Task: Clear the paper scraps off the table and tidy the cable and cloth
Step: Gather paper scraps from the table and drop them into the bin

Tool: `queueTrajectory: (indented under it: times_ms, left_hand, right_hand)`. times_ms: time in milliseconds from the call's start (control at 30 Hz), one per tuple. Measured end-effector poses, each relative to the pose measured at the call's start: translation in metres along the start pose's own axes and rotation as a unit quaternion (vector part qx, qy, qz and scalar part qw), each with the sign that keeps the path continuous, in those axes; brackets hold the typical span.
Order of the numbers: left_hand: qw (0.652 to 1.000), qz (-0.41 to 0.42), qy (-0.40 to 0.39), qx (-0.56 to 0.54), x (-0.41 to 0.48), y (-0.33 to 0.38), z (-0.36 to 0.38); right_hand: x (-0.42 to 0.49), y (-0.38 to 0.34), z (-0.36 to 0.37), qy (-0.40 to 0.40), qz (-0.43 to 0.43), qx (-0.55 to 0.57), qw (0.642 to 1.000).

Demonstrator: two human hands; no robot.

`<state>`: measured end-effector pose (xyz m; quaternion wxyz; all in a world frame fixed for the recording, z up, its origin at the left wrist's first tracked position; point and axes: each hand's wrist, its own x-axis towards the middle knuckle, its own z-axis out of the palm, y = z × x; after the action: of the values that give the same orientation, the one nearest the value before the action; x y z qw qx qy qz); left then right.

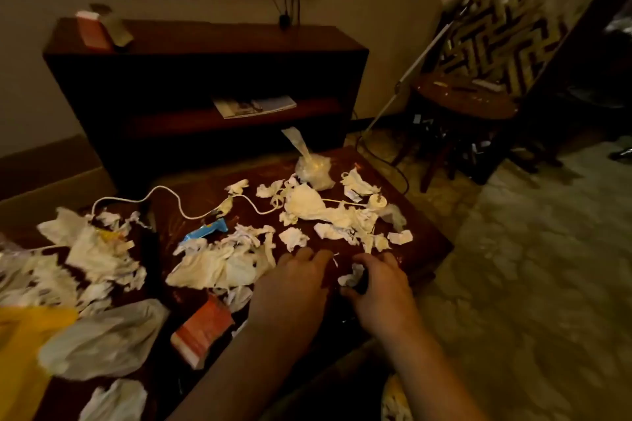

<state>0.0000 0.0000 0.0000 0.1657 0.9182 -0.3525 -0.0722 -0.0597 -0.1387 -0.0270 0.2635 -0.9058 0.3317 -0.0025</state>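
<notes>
**Scrap-gathering step, early stage (a judgement from the lie of things).**

- Left hand [297,278] laid palm down on the surface [427,246], fingers spread and fairly straight, holding nothing.
- Right hand [379,287] just beside it, fingers and thumb curled around a small white scrap [352,278].
- Paper scraps [328,215] strewn thickly just beyond both sets of fingertips, none yet cleared from that patch.
- White cable [178,202] farther out, snaking from well beyond the left hand across to a plug end [378,203] beyond the right hand, partly buried under scraps.
- Pale crumpled heap [219,265] just to the left of the left hand. Cloth or thin plastic: cannot be told in this dim light.
- Knotted clear bag [313,167] at the far edge, well beyond both hands.
- Blue wrapper [208,229] beyond and left of the left hand.
- Orange box [201,328] left of the left forearm, nearer the body.

**Next move, as judged.** Calls for a raking sweep of the flat left hand toward the right, to bunch the loose pieces into one graspable pile. Calls also for care at the cable: scraps lying over it, so likely to drag along. Best freed and coiled only after the paper above it is lifted away.
</notes>
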Motion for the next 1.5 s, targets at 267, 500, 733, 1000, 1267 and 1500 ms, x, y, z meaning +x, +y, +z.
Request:
queueTrajectory:
  times_ms: [267, 500, 733, 1000, 1267, 1500]
  left_hand:
    - [0.997, -0.001, -0.077, 0.011, 0.024, -0.004, 0.035]
    - [0.996, 0.065, -0.030, -0.057, 0.031, 0.024, 0.056]
    - [0.978, 0.157, -0.103, -0.095, 0.025, 0.094, 0.107]
    - [0.957, 0.213, -0.198, -0.001, 0.009, 0.141, 0.160]
    - [0.959, 0.216, -0.178, 0.051, -0.003, 0.128, 0.154]
    - [0.990, 0.133, 0.052, -0.012, 0.009, 0.089, 0.070]
  right_hand:
    - [0.008, 0.011, 0.026, 0.019, -0.017, 0.042, 0.999]
    - [0.004, 0.041, 0.016, 0.056, -0.007, 0.069, 0.996]
    - [-0.027, 0.134, -0.024, 0.039, 0.092, 0.046, 0.994]
    - [-0.046, 0.198, -0.036, -0.030, 0.215, 0.023, 0.976]
    - [-0.038, 0.187, -0.029, -0.061, 0.216, -0.001, 0.975]
    - [-0.016, 0.104, -0.022, 0.103, 0.019, 0.094, 0.990]
